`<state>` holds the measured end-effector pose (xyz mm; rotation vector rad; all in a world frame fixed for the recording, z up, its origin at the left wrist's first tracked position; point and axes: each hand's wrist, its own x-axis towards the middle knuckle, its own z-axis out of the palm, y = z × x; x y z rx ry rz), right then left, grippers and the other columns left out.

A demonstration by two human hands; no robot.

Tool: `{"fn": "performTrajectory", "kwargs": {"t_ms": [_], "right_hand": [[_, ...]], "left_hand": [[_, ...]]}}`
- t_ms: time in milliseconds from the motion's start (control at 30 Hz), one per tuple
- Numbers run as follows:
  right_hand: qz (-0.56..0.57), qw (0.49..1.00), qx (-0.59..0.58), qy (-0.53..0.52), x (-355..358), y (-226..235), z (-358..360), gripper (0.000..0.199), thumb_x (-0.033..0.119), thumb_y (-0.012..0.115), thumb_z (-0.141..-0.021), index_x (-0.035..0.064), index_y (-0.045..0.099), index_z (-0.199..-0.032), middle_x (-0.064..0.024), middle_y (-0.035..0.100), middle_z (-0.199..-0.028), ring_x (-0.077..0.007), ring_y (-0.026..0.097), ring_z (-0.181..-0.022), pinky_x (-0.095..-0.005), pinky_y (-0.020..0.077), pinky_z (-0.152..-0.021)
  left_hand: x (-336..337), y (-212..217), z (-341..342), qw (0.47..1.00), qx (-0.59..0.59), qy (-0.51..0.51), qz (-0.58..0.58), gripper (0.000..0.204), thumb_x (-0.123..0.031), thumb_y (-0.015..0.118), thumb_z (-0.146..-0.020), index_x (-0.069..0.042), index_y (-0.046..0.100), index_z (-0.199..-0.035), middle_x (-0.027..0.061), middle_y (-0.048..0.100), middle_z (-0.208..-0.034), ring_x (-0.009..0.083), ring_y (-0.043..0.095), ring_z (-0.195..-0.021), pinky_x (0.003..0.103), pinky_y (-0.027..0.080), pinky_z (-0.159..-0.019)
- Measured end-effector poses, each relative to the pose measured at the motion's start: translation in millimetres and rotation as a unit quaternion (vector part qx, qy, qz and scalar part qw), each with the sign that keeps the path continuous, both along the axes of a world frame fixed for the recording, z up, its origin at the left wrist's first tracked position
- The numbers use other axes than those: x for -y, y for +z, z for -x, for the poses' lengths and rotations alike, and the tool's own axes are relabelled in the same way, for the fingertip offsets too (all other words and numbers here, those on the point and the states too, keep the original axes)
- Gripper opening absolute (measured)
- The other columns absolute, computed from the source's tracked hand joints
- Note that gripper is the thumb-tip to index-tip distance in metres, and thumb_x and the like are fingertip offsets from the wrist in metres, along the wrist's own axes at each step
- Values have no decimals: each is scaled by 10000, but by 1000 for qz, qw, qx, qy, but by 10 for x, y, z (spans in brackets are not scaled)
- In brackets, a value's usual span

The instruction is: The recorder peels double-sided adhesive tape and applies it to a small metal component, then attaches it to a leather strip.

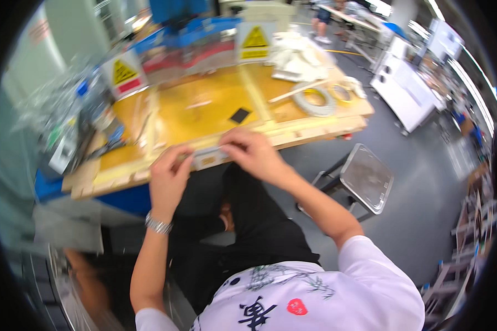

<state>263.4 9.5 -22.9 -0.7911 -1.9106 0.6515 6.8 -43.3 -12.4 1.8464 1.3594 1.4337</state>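
My left hand and my right hand meet at the front edge of the workbench, both with fingers pinched. Between them is a small, flat, pale grey-white piece with a brownish square patch on its face. It is gripped at its two ends, and my fingertips partly cover it. Blur hides its exact kind. Just beyond my right hand, a thin black square lies on the yellow bench surface. A metal-band watch circles my left wrist.
Rolls of tape and a pile of white pieces occupy the bench's right side. Plastic bags and a bottle crowd the left. Warning signs stand behind. A stool is at right; another person's arm appears lower left.
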Motion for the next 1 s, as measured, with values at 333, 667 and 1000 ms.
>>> {"fn": "performTrajectory", "kwargs": {"t_ms": [333, 667, 1000], "right_hand": [[-120, 980, -41, -155, 75, 461, -726, 155, 49, 767, -1016, -3, 775, -1161, -166, 789, -1048, -298, 778, -917, -393, 626, -829], [-136, 868, 380, -290, -816, 334, -3401, 276, 86, 779, -902, 26, 838, -1165, -152, 801, -1103, -374, 680, -1192, -512, 536, -1087], [-144, 909, 131, -367, -158, 800, -2980, 206, 63, 841, -947, -6, 721, -1100, -160, 757, -1103, -360, 715, -1047, -445, 584, -955]], "left_hand": [[120, 94, 145, 997, 63, -7, 47, 122, -44, 693, -1124, 15, 762, -1205, 47, 759, -1026, 67, 612, -661, 234, 494, -605], [412, 53, 191, 992, 119, 44, -6, 135, -44, 660, -1148, 30, 768, -1179, 72, 776, -1017, 53, 603, -657, 212, 470, -567], [689, 451, -327, 996, 88, -13, 0, 125, -24, 665, -1128, 26, 772, -1170, 63, 787, -991, 58, 624, -641, 213, 447, -557]]}}
